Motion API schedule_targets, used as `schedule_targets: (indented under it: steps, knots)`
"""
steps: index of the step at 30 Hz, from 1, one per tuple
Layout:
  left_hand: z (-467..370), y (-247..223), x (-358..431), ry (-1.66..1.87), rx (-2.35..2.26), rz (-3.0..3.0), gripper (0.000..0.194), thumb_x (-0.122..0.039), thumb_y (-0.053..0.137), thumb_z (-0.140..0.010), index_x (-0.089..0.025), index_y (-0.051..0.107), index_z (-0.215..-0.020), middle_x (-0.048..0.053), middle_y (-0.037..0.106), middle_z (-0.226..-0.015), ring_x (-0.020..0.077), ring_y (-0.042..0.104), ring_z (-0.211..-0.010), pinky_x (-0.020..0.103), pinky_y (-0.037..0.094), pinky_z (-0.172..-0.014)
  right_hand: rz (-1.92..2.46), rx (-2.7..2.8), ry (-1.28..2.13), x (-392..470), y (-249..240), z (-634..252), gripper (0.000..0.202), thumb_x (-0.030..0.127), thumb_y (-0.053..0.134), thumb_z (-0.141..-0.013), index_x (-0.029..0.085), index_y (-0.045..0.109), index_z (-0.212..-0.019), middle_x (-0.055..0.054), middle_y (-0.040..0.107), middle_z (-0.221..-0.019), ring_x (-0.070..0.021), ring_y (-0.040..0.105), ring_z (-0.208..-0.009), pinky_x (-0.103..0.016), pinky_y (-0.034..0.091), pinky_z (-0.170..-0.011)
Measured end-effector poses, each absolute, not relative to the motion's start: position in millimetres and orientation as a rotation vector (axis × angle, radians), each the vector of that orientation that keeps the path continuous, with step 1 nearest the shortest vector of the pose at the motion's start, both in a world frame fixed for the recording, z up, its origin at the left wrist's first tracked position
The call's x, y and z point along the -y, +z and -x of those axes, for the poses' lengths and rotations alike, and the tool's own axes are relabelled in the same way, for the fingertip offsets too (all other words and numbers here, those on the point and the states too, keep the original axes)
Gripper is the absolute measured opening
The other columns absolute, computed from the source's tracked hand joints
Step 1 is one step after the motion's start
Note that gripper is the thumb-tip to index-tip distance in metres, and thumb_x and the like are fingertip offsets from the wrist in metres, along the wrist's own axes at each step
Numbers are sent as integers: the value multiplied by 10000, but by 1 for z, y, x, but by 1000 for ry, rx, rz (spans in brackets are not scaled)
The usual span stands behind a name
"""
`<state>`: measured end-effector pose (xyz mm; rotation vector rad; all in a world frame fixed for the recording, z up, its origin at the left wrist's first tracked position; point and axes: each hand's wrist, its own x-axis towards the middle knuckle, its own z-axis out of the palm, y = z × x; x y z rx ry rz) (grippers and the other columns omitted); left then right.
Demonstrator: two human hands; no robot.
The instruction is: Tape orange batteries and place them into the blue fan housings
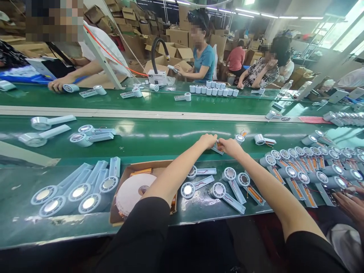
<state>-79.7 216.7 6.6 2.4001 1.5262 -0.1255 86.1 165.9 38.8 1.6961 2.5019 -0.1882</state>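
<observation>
Green belt [159,140] is reached across so a fan [218,147] can be pinched from both sides, left hand [208,141] and right hand [231,147] closed on it, probably so it's steadied. More fans [287,172] are lined up right, box [133,170] kept close.

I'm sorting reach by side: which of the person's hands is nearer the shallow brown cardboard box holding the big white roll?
Left. The left hand is up and right of the shallow brown cardboard box, its forearm crossing the box's right edge. The right hand sits farther right, beyond it.
</observation>
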Motion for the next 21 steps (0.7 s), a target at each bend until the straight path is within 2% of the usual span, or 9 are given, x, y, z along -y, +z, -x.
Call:
schedule_targets:
  steps: [7,11,14,18,21]
  knots:
    - [79,5,-223,-52,-1617,-2370,436,-416,659,-1012,-170,605,-1367,120,643,-1341,264,660,-1173,502,578,-1004,-1620,-2384,-163,-167,31,-74,374,366,524,-1041,239,660,-1365,-173,758,-1194,-330,728,-1078,-365,518,-872]
    - [78,3,-225,-62,-1616,-2357,432,-418,665,-1008,-173,610,-1359,117,641,-1344,263,658,-1172,499,580,-999,-1592,-2305,-230,-177,29,-57,395,393,622,-970,219,722,-1310,-197,747,-1246,-365,717,-1141,-426,539,-933]
    - [72,4,-220,-52,-1621,-2367,428,-413,668,-1007,-175,611,-1357,115,643,-1339,259,662,-1163,492,588,-987,-1608,-2260,-256,-184,37,-51,361,390,691,-924,200,766,-1221,-192,762,-1214,-367,710,-1158,-450,535,-976]
    - [65,7,-210,-8,-1628,-2380,428,-415,656,-1016,-173,603,-1365,112,654,-1311,247,677,-1121,474,603,-956,-1627,-2216,-288,-180,53,-60,242,357,771,-897,177,789,-1057,-151,776,-1117,-325,724,-1091,-453,552,-984]
    - [61,4,-206,29,-1628,-2374,432,-417,651,-1019,-175,598,-1373,112,652,-1317,248,676,-1125,475,602,-960,-1629,-2216,-322,-167,55,-72,263,379,717,-986,170,730,-1145,-104,730,-1200,-252,704,-1080,-459,581,-974]
